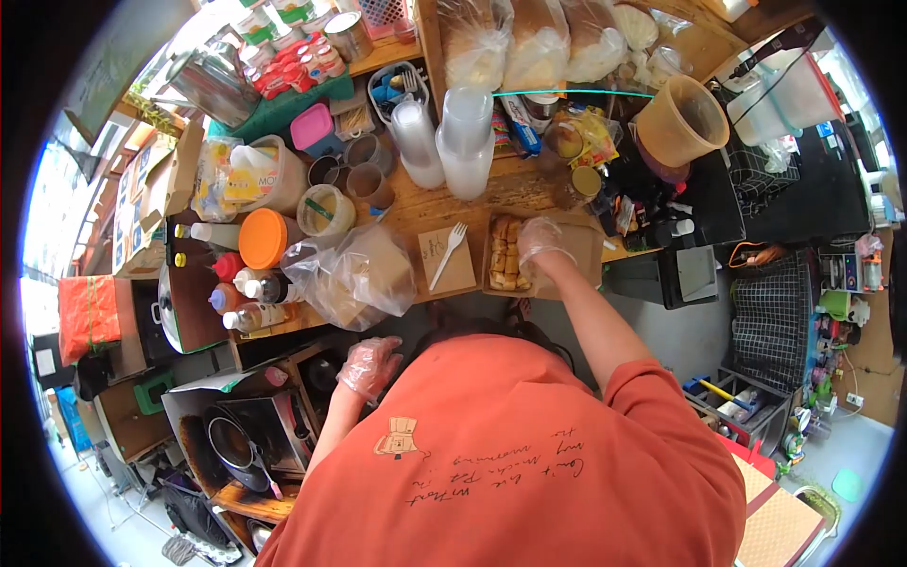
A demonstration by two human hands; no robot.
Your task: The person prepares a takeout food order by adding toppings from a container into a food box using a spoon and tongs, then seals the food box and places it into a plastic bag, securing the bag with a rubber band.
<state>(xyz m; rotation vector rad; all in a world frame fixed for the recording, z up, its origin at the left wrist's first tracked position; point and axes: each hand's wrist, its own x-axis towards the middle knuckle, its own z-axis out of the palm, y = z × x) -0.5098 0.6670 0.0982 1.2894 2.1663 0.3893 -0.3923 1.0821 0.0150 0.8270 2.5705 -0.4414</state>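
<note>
My right hand (543,243), in a clear plastic glove, is over the open cardboard box (578,248), beside the browned bread pieces (504,253) lined up in its left part. Its fingers bend downward and their tips are hidden. My left hand (369,367), also gloved, hangs below the table's front edge with nothing visible in it, its fingers loosely bent and apart. Between the box and a clear plastic bag (354,282), a white fork (448,255) lies on a brown paper square (460,269).
Stacked clear cups (465,142) and bagged bread (537,47) stand behind the box. Bottles (255,317), an orange-lidded tub (267,238) and cups (369,185) crowd the left side. A large plastic tub (682,118) is at the right. A pan (231,442) sits low at the left.
</note>
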